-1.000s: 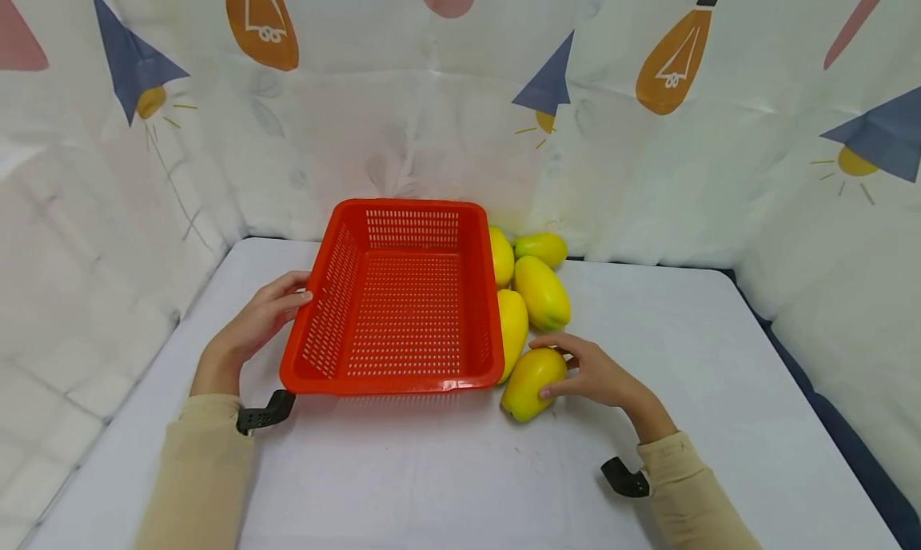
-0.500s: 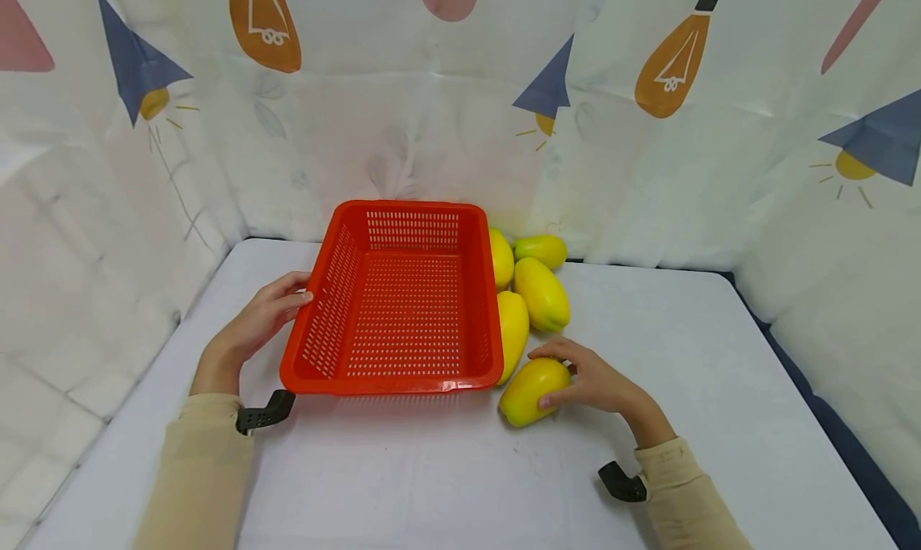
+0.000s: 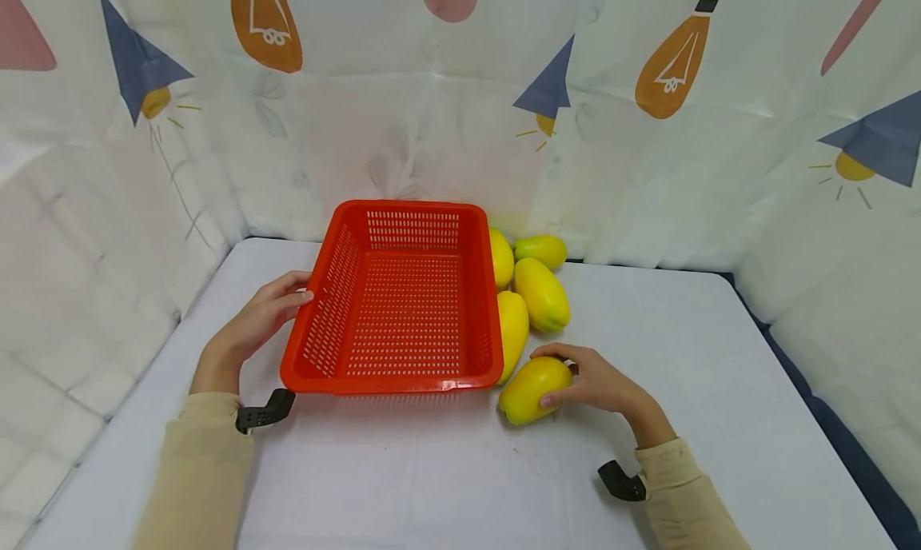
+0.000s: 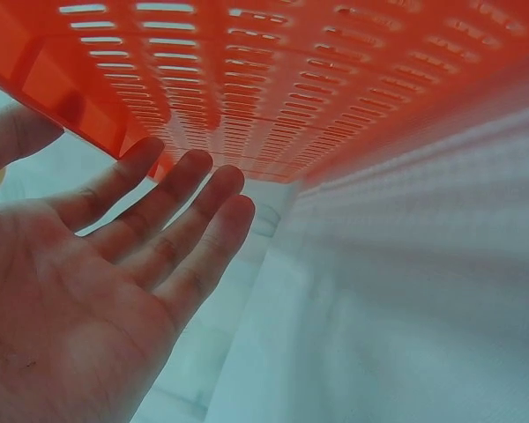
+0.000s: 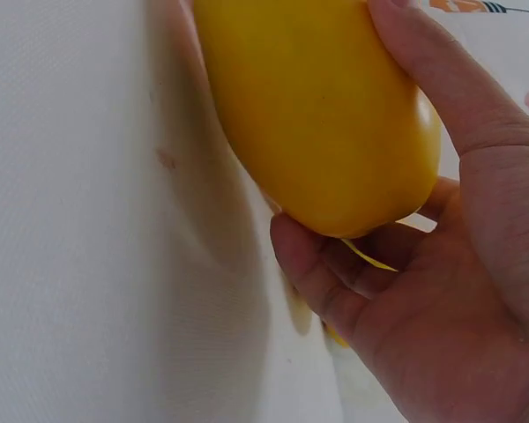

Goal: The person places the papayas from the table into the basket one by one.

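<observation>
A red perforated plastic basket (image 3: 410, 318) stands on the white table. At its left side, my left hand (image 3: 259, 318) has its thumb at the rim and its extended fingers reaching under it. The left wrist view shows the fingers (image 4: 203, 233) nearly straight against the basket's slotted wall. To the right of the basket's front corner, my right hand (image 3: 593, 378) holds a yellow mango (image 3: 531, 390) low over the table, thumb on the near side and fingers round the far side. In the right wrist view this mango (image 5: 326, 106) sits between thumb and fingers.
Several more yellow mangoes lie beside the basket's right wall, among them a large mango (image 3: 541, 294) and a smaller mango (image 3: 541, 250) at the back. Behind the table (image 3: 719, 358) hangs a patterned cloth (image 3: 432, 118). A black band (image 3: 266, 414) is on the left wrist.
My right hand and its mango have shifted slightly toward the table's front, with the mango turned a little. The left hand and the basket have stayed in place.
</observation>
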`<control>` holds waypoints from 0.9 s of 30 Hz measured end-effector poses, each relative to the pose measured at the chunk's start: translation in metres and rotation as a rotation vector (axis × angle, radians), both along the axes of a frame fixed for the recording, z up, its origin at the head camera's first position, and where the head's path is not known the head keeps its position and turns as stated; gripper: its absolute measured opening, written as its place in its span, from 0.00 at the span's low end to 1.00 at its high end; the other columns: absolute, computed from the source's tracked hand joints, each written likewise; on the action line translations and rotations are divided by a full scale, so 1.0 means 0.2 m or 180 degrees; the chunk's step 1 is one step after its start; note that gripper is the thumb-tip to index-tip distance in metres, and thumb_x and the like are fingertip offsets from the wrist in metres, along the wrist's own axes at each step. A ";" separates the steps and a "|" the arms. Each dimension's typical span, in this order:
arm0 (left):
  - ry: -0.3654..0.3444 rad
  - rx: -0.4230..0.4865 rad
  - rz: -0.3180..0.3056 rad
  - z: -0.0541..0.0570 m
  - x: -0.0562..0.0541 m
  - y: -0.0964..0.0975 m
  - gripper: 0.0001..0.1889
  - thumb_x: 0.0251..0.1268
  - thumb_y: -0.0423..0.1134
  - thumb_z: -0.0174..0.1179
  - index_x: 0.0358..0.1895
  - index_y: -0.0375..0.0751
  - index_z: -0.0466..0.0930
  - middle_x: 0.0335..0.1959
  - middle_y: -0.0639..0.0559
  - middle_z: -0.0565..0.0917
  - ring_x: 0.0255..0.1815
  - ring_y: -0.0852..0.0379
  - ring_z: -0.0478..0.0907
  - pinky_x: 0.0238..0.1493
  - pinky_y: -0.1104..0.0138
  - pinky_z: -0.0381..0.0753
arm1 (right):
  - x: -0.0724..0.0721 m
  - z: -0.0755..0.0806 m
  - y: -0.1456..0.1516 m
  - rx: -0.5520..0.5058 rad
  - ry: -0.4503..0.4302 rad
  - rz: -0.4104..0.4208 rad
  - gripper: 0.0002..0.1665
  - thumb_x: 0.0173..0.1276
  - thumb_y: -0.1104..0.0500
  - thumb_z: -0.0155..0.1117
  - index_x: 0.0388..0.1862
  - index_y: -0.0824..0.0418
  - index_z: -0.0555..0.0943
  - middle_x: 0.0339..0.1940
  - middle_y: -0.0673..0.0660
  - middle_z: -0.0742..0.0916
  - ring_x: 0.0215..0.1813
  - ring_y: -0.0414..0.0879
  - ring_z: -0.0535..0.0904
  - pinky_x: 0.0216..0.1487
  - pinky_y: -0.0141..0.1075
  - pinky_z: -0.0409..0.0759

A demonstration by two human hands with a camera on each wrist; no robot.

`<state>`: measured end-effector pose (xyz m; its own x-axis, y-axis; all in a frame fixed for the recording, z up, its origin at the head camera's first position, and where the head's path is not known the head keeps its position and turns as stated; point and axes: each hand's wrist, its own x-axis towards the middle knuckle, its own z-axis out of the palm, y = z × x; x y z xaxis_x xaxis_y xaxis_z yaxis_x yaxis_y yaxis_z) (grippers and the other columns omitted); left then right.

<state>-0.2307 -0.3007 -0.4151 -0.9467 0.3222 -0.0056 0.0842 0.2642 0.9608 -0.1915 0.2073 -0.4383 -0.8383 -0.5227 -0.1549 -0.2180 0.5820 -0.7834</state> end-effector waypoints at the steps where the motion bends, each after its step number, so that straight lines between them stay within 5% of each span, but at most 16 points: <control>1: -0.0002 -0.0004 0.0005 0.00 0.00 0.00 0.23 0.77 0.46 0.44 0.66 0.35 0.62 0.54 0.55 0.74 0.52 0.66 0.74 0.54 0.77 0.73 | 0.00 0.00 0.00 -0.0030 0.0025 -0.0009 0.36 0.52 0.47 0.77 0.60 0.52 0.76 0.56 0.48 0.81 0.56 0.49 0.72 0.55 0.46 0.73; 27: -0.0007 -0.0054 0.0020 0.00 0.00 0.00 0.23 0.77 0.46 0.44 0.66 0.35 0.62 0.52 0.58 0.75 0.52 0.66 0.74 0.54 0.77 0.72 | 0.03 0.10 0.05 -0.0459 0.0239 0.0069 0.39 0.58 0.55 0.74 0.68 0.55 0.70 0.66 0.56 0.76 0.58 0.36 0.75 0.61 0.26 0.73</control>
<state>-0.2301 -0.3011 -0.4148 -0.9486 0.3162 -0.0130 0.0805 0.2809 0.9564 -0.1853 0.2181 -0.4185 -0.8330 -0.5531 -0.0145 -0.2903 0.4592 -0.8396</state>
